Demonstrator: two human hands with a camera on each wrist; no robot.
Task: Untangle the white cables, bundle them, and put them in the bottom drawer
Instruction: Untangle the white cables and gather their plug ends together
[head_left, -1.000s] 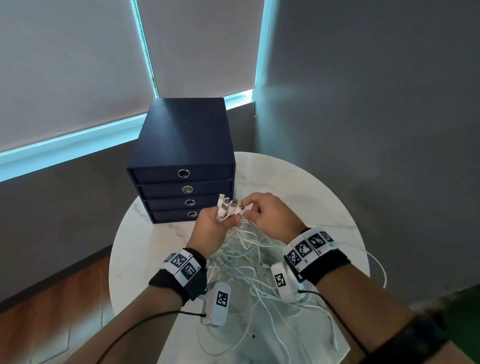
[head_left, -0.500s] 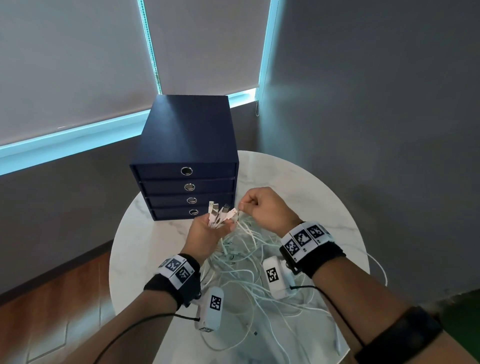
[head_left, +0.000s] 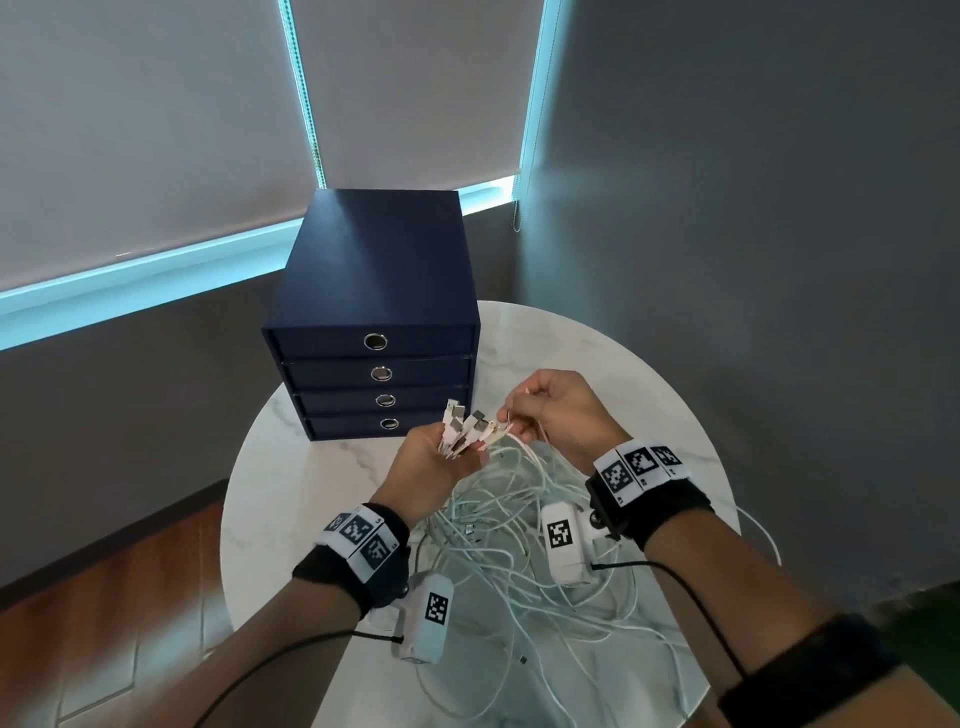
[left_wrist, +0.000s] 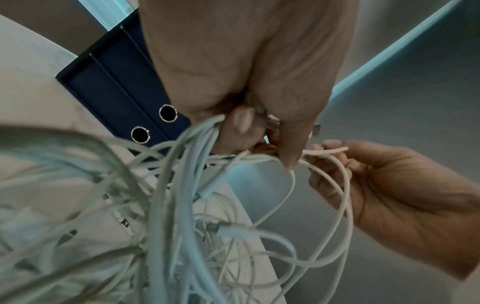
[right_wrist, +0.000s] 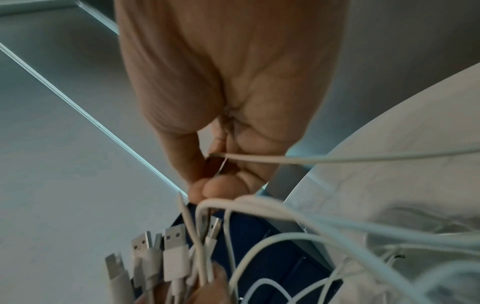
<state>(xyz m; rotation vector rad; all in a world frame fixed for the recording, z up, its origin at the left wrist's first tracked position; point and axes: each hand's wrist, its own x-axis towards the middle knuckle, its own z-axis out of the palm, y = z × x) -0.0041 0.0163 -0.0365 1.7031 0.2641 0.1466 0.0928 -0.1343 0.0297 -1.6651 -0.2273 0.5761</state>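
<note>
My left hand (head_left: 441, 457) grips a bunch of white cable ends, their USB plugs (head_left: 465, 423) fanned upward in front of the drawer box; the same plugs (right_wrist: 166, 244) show low in the right wrist view. The cables (left_wrist: 182, 185) hang from that fist down to a tangled heap (head_left: 519, 561) on the table. Just to the right, my right hand (head_left: 524, 410) pinches one thin cable (right_wrist: 259, 158) between thumb and fingers. The navy drawer box (head_left: 379, 291) stands at the table's back with all its drawers closed; the bottom drawer (head_left: 363, 426) sits behind the plugs.
The round white marble table (head_left: 291, 493) carries the box and the cable heap. Loops of cable (head_left: 753, 525) hang over its right edge. Grey walls close in at the right and behind; wooden floor (head_left: 104, 597) lies lower left.
Both hands have drifted slightly right and up, and the right hand has pulled a little apart from the left hand's plug bunch, drawing one cable with it.
</note>
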